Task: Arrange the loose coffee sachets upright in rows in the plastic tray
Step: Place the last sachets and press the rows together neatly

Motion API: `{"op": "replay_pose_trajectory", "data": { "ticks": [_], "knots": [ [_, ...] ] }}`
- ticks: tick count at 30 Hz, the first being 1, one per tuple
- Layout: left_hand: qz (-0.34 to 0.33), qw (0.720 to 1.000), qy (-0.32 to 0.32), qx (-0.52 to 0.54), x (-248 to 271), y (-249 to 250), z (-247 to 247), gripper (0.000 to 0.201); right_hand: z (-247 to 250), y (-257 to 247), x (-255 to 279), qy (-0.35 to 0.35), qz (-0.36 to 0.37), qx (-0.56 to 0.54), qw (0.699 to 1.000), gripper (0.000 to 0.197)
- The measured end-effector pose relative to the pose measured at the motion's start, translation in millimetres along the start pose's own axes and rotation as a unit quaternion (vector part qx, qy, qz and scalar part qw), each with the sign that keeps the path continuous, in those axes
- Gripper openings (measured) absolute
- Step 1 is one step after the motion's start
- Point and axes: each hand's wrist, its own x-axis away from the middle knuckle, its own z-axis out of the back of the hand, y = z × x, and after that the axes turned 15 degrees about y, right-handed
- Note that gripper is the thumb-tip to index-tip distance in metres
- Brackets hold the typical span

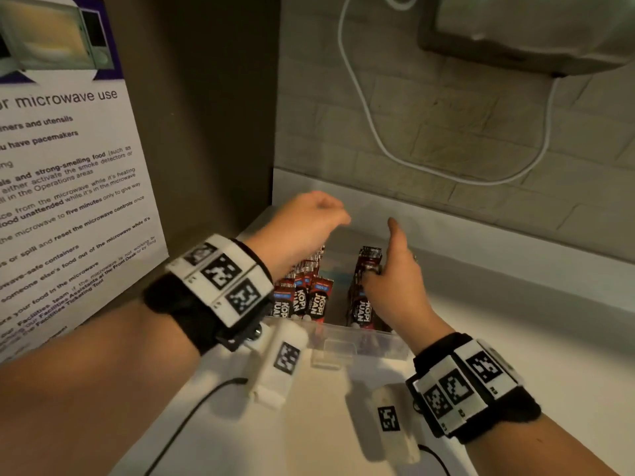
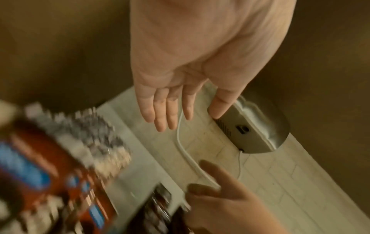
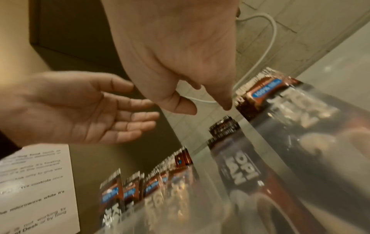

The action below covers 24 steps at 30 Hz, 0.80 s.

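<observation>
Red-brown foil coffee sachets printed "KOPI JUAN", each with a small blue label, stand upright in two groups inside the clear plastic tray on the white counter. The left hand hovers palm-down above the left group, fingers straight and relaxed, holding nothing. The right hand is beside the right group, thumb raised; whether its fingers touch the sachets cannot be told. A white notice on the brown wall reads "microwave use".
</observation>
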Motion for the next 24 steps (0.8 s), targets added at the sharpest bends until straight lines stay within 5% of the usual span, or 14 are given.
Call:
{"op": "replay_pose_trajectory", "data": {
  "ticks": [5,9,13,19,24],
  "knots": [
    [-0.091,0.976,0.01,-0.196,-3,-21,54,0.032,13,-22,-9,0.079,0.049,-0.066,0.994,0.065],
    [-0.108,0.945,-0.065,-0.301,9,-46,60,0.063,0,-34,-5,-0.04,0.058,-0.025,0.997,0.05],
    [-0.109,0.952,-0.101,-0.268,18,-69,50,0.083,-22,-31,5,-0.184,0.008,0.027,0.982,0.075],
    [-0.115,0.96,-0.091,-0.24,18,-82,45,0.057,-43,-27,15,-0.193,-0.009,-0.004,0.981,0.112],
    [-0.101,0.949,-0.09,-0.286,22,-82,46,0.051,-50,-38,14,-0.247,-0.008,0.021,0.969,0.118]
  ]
}}
